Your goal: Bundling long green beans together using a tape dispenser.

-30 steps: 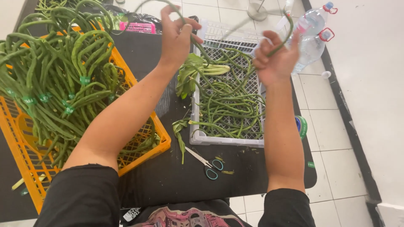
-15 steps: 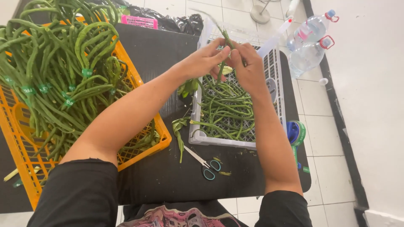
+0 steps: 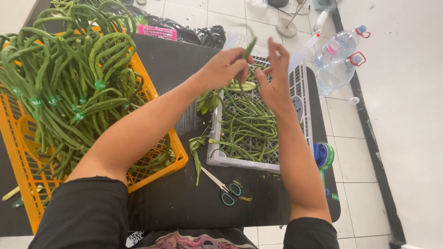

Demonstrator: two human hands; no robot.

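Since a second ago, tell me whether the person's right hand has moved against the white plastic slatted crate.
Yes. The right hand moved left, from the white crate's right edge toward its middle, closing on the left hand.

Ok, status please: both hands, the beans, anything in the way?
Left hand grips long bean above grey crate. Right hand open beside it, fingers spread. Scissors on the table, clear of both hands.

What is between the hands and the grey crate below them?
Nothing visible. The left hand holds a bunch of long beans with the right hand beside it, right above the grey crate, which holds only loose beans.
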